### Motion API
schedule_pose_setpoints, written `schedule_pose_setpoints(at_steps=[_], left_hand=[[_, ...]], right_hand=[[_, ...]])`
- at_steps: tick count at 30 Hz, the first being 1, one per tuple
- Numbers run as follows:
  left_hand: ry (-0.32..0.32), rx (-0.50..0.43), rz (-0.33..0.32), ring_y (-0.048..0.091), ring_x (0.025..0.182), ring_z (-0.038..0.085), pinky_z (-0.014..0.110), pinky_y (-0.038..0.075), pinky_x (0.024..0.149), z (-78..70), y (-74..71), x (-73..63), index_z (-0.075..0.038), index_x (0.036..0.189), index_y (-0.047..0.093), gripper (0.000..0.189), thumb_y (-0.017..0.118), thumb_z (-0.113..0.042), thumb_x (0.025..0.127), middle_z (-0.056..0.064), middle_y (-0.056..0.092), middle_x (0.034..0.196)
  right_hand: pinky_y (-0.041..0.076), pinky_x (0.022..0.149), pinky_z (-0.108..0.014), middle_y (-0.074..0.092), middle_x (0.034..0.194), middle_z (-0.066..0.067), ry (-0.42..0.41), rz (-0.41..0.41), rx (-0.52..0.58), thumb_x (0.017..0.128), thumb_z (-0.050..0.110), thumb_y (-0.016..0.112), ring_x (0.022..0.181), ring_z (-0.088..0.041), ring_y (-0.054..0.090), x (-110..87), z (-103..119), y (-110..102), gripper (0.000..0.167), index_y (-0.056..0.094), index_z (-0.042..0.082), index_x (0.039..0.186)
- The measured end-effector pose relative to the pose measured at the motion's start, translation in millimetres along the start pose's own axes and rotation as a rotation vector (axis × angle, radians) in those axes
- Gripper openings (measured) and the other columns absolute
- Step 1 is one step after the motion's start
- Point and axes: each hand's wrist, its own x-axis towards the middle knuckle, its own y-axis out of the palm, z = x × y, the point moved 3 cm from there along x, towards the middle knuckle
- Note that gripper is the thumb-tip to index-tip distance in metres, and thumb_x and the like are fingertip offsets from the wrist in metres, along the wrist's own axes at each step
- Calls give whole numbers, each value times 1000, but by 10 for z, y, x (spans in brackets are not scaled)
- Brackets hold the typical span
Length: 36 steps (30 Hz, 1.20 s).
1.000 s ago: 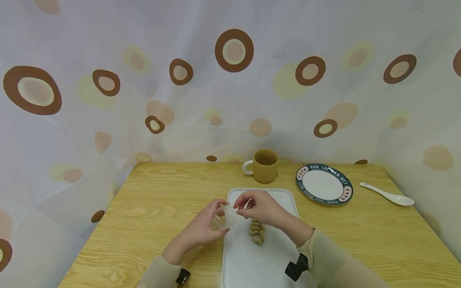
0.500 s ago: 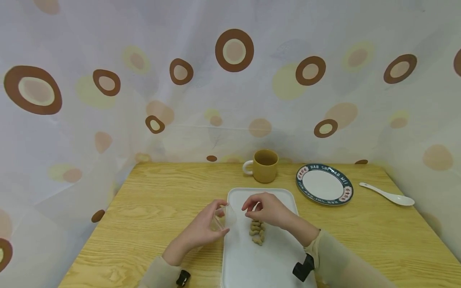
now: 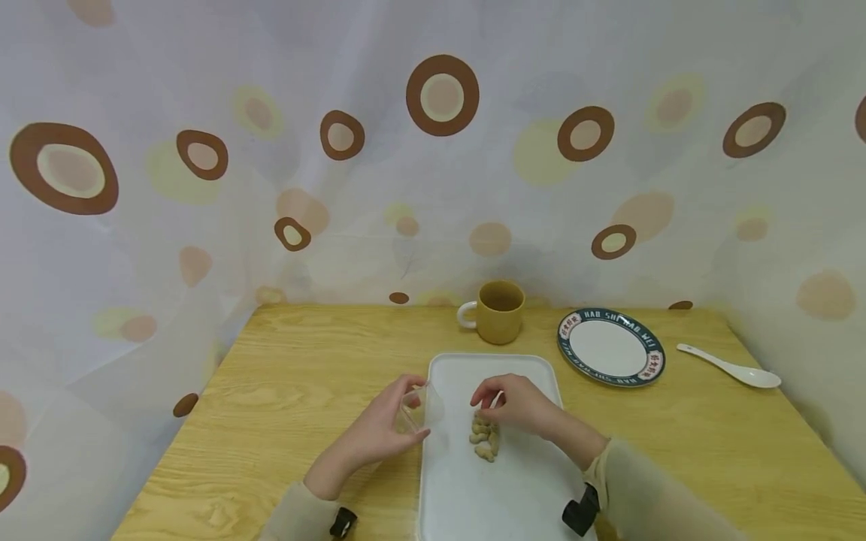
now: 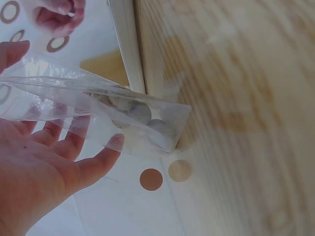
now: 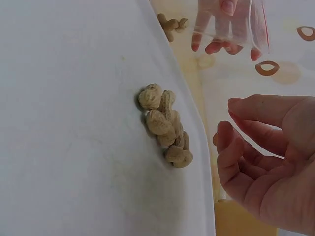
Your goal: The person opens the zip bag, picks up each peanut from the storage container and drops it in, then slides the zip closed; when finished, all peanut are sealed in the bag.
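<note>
My left hand [image 3: 379, 427] holds a clear plastic zip bag [image 4: 54, 96] by its mouth, thumb on one side and fingers on the other. Several peanuts [image 4: 140, 114] lie in the bottom of the bag, left of the tray in the head view. My right hand [image 3: 519, 406] hovers over the far end of a short heap of peanuts [image 5: 165, 123] on the white tray [image 3: 504, 492]. In the right wrist view, its fingers are loosely bent, with a gap between thumb and index finger and nothing between them.
Behind the tray stands a mustard mug [image 3: 501, 315] with a white handle. To its right lie a green-rimmed plate [image 3: 609, 348] and a white spoon [image 3: 751, 376]. A patterned curtain [image 3: 379, 180] surrounds the wooden table [image 3: 271, 391].
My right hand has moved from the bag's mouth rightward and down to the peanuts on the tray. My left hand stays in place with the bag.
</note>
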Motion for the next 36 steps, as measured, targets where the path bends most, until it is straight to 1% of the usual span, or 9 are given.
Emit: schedule_pose_setpoints(at_steps=[5, 8, 12, 15, 19, 23, 27, 30, 36], left_hand=[[-11, 5, 15, 58, 118, 30, 53, 48, 98, 20, 6, -20, -8, 139, 42, 67, 77, -16, 83, 21, 54, 134], [-9, 5, 17, 58, 118, 30, 53, 48, 97, 22, 6, -15, -7, 140, 41, 67, 76, -17, 84, 21, 54, 132], [-10, 3, 13, 57, 118, 30, 54, 47, 97, 24, 4, -18, -8, 140, 41, 67, 76, -18, 83, 21, 55, 132], [-9, 3, 11, 57, 119, 30, 54, 46, 99, 28, 3, -25, -7, 140, 41, 68, 76, -19, 84, 21, 54, 133], [-7, 0, 9, 57, 119, 30, 55, 45, 100, 31, -1, -29, -6, 141, 40, 69, 76, -19, 84, 21, 54, 133], [-15, -5, 6, 57, 119, 30, 55, 45, 100, 23, -7, -32, -6, 141, 40, 69, 76, -20, 83, 22, 55, 132], [-16, -9, 3, 57, 119, 30, 56, 45, 100, 20, -12, -33, -5, 140, 40, 69, 76, -20, 83, 22, 55, 132], [-12, -6, -1, 57, 119, 30, 56, 45, 100, 26, -16, -29, -6, 140, 41, 68, 76, -21, 84, 22, 55, 131], [-19, -12, 0, 57, 120, 30, 56, 45, 100, 28, -10, -24, -7, 140, 41, 68, 76, -20, 83, 22, 54, 134]], right_hand=[[44, 63, -24, 60, 78, 3, 16, 10, 10, 85, 8, 73, 74, -15, 51, -33, -136, 91, 11, 71, 14, 94], [43, 62, -24, 60, 76, 3, -4, 5, 19, 84, 7, 74, 72, -15, 51, -59, -191, 106, 10, 71, 12, 93], [43, 59, -24, 60, 75, 3, -28, 17, 18, 85, 7, 74, 69, -14, 52, -74, -259, 117, 10, 70, 10, 94], [43, 58, -23, 60, 74, 4, -40, 23, -2, 84, 8, 75, 66, -13, 53, -76, -293, 110, 11, 70, 10, 93], [43, 60, -23, 59, 74, 4, -49, 11, -38, 83, 6, 74, 69, -13, 52, -81, -301, 76, 12, 70, 10, 93], [42, 62, -23, 55, 75, 3, -26, -15, -68, 81, 2, 74, 73, -14, 49, -92, -316, 50, 14, 70, 11, 91], [39, 64, -26, 52, 74, 1, 35, -53, -85, 78, -2, 73, 74, -15, 47, -98, -356, 41, 17, 70, 12, 88], [38, 66, -28, 51, 73, 0, 61, -68, -96, 76, -3, 73, 74, -15, 46, -108, -380, 34, 18, 70, 12, 86], [38, 66, -28, 53, 74, 0, 41, -65, -113, 76, -3, 72, 74, -15, 46, -129, -405, 0, 19, 70, 12, 86]])
